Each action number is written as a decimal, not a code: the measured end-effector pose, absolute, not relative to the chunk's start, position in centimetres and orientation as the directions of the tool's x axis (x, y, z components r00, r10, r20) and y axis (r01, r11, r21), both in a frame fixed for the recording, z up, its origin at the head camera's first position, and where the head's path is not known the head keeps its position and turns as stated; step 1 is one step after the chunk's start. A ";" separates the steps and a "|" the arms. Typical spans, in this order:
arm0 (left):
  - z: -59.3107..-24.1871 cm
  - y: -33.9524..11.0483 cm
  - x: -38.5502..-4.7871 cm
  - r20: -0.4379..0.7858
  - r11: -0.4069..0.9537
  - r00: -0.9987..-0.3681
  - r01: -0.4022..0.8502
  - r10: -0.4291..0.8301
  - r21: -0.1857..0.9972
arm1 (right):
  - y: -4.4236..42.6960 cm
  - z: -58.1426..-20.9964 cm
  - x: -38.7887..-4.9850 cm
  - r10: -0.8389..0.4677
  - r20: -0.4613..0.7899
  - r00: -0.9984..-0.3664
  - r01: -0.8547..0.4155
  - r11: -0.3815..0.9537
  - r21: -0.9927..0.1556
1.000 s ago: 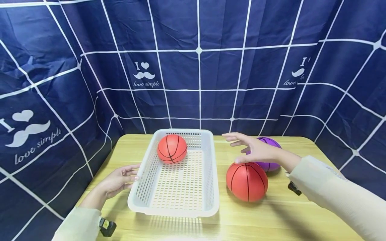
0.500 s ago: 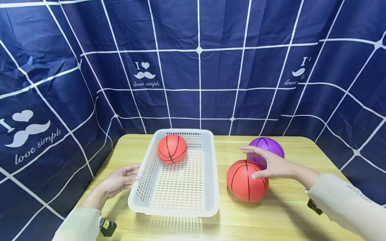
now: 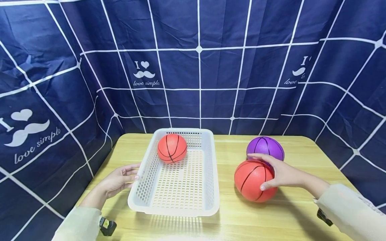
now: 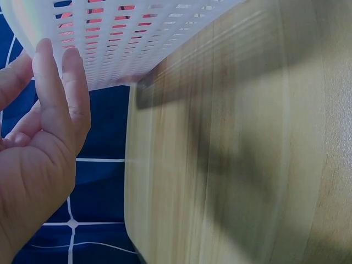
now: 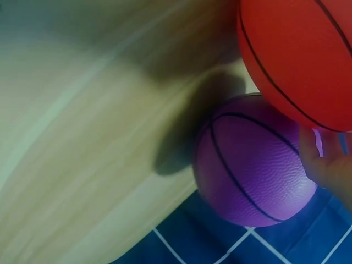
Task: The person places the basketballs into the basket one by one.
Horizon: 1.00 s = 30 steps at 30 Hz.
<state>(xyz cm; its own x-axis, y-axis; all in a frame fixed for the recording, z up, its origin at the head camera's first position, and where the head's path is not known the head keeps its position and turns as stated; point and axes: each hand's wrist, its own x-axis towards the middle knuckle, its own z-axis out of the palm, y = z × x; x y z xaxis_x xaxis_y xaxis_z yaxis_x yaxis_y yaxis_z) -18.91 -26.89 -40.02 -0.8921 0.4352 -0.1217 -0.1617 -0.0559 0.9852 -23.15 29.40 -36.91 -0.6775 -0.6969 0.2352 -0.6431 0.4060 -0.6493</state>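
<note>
One red ball [image 3: 252, 183] sits gripped in your right hand [image 3: 280, 171], a purple ball [image 3: 266, 146] just beyond; your left hand [image 3: 118, 180], fingers loosely extended, meets the white basket [image 3: 175, 212].

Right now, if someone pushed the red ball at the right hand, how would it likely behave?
The red ball would probably roll readily, being round over a flat table. It is likely fairly firm, since no dent shows beside the right hand. Pushed farther back, it might bump the purple ball just behind it.
</note>
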 end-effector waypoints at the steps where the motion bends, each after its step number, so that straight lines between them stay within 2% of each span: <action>1: -40.0 -26.9 -18.9 -0.122 -0.055 -0.892 -0.162 0.435 0.985 | 29.6 -37.0 -23.0 -0.692 0.235 -0.683 -0.644 0.419 -0.639; 6: -40.0 -26.9 -18.9 -0.131 -0.041 -0.894 -0.164 0.429 0.986 | 30.4 -37.6 -22.5 -0.654 0.227 -0.722 -0.646 0.518 -0.561; 10: -40.0 -26.9 -18.9 -0.132 -0.036 -0.894 -0.163 0.427 0.986 | 30.6 -38.0 -22.3 -0.642 0.231 -0.732 -0.648 0.548 -0.529; 22: -40.1 -27.0 -18.9 -0.133 -0.043 -0.896 -0.167 0.424 0.985 | 30.4 -37.9 -22.2 -0.613 0.237 -0.754 -0.628 0.566 -0.535; 30: -40.1 -26.9 -18.9 -0.131 -0.049 -0.894 -0.168 0.427 0.985 | 29.2 -36.1 -22.4 -0.597 0.260 -0.759 -0.626 0.559 -0.544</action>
